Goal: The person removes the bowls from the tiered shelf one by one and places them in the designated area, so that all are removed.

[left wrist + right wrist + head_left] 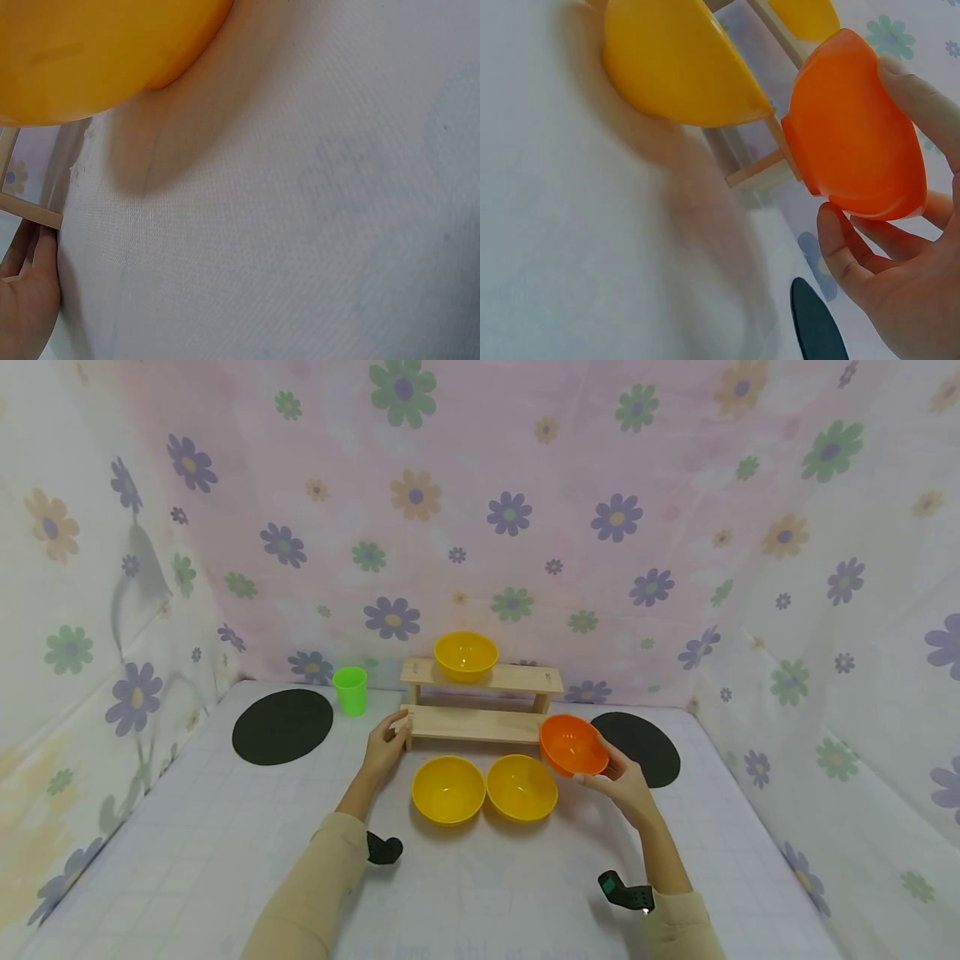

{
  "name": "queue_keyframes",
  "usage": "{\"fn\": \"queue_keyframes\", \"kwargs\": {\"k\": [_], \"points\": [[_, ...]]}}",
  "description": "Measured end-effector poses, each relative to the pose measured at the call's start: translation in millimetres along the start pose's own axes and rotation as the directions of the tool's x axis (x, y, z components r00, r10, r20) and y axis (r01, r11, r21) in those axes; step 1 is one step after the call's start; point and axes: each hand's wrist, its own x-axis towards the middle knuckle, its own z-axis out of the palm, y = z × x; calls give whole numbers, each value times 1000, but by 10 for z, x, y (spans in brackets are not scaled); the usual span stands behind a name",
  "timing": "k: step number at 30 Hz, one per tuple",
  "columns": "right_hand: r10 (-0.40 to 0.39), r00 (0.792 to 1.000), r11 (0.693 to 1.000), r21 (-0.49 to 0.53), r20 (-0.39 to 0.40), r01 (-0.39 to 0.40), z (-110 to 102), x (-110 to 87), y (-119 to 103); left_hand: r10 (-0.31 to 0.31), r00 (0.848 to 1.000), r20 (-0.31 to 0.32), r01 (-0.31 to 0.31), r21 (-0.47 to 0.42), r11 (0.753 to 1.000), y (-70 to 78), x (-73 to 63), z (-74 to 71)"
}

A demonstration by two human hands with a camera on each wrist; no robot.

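An orange bowl (573,745) is held by its right side in my right hand (621,783), thumb and fingers around it. In the right wrist view the orange bowl (855,127) is raised off the table, near the right end of the wooden two-step stand (472,724). My left hand (384,745) touches the left end of the lower step; its fingertips are partly hidden there. Two yellow bowls, a left one (448,791) and a right one (522,788), sit side by side in front of the stand. Another yellow bowl (466,657) rests on the upper step.
A green cup (350,691) stands left of the stand, beside a dark round mat (282,727). A second dark mat (637,748) lies behind my right hand. Flowered cloth (465,518) hangs along the back and both sides of the white-covered table (495,893).
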Motion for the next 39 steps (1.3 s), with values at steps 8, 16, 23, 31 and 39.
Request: {"fn": "queue_keyframes", "kwargs": {"k": [8,16,23,31,39], "points": [[-13,1000,999,-50,1,13,-18,-96,92,4,1000,-8,-4,-3,1000,4,-8,0],[-6,1000,999,-38,-15,5,-30,-153,128,11,1000,-11,-11,6,1000,7,-6,3],[12,1000,999,-44,-12,-13,-42,-258,7,0,1000,-20,0,11,1000,29,-17,17],[18,1000,999,-44,-21,-19,-75,-270,182,2,1000,-26,-2,-1,1000,27,-20,4],[80,997,996,-48,-19,-81,-90,-342,274,2,1000,-25,-2,-3,1000,12,-7,3]]}}
